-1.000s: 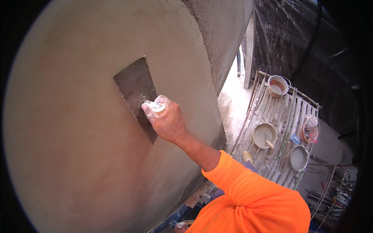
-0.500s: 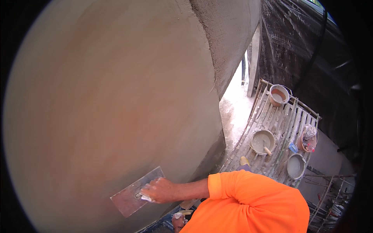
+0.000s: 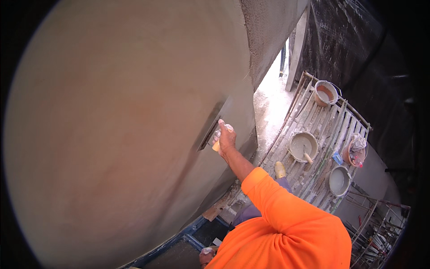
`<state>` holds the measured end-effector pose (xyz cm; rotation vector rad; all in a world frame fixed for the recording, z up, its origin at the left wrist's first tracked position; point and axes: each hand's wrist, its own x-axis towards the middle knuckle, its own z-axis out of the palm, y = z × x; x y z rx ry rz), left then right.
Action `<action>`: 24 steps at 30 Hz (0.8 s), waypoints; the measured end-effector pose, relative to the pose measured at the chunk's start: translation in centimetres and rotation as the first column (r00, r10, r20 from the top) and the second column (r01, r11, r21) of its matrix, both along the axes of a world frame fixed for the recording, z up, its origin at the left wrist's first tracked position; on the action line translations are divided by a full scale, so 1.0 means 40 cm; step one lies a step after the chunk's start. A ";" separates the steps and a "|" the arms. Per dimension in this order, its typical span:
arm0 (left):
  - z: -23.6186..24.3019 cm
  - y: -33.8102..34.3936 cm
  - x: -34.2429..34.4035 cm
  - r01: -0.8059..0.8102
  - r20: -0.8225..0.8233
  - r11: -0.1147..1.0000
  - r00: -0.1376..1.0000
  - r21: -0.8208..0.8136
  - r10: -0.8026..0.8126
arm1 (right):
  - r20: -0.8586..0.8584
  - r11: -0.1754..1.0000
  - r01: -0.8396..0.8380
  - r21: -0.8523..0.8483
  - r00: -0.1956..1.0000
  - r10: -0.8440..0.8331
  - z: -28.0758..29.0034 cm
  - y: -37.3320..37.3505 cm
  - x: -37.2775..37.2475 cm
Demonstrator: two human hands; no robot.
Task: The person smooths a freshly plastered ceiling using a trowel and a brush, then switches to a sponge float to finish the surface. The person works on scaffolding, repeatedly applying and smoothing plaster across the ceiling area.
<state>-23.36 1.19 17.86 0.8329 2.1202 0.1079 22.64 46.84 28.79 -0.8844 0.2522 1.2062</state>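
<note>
Trowel position: the flat rectangular metal trowel with a pale yellowish handle [image 3: 211, 128] is at the smooth grey-brown plastered wall [image 3: 112, 125], toward that wall's right edge. The blade is seen nearly edge-on and tilted — whether its face touches the wall cannot be told.

Step in hand, as judged: smoothing the wall surface. The next stroke calls for a shallow, steady blade angle and even pressure, with care at the wall's right edge.

Right hand [image 3: 227, 140]: fingers wrapped closed around the trowel handle.

Left hand [image 3: 207, 256]: beside the wall's foot, partly hidden by the bright orange fabric top [image 3: 291, 215]; finger opening, and anything held, cannot be told.

Right of the wall: a pale, spattered slatted platform [image 3: 309, 180] carrying a round grey bucket [image 3: 291, 154] — a tool with a light-coloured handle [image 3: 308, 158] rests in it.
</note>
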 end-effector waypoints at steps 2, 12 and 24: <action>0.031 -0.002 -0.006 -0.045 0.004 0.999 0.999 0.006 0.045 | -0.017 1.000 -0.003 0.028 1.000 0.003 0.026 0.013 -0.017; 0.055 0.011 0.000 -0.159 0.024 0.987 0.987 -0.006 0.159 | 0.702 0.970 -0.099 0.221 0.707 -0.088 0.309 -0.006 -0.100; 0.062 0.139 0.082 -0.226 0.226 0.974 0.950 0.025 0.215 | 0.970 0.653 -0.728 0.209 0.070 -0.231 0.503 -0.245 -0.357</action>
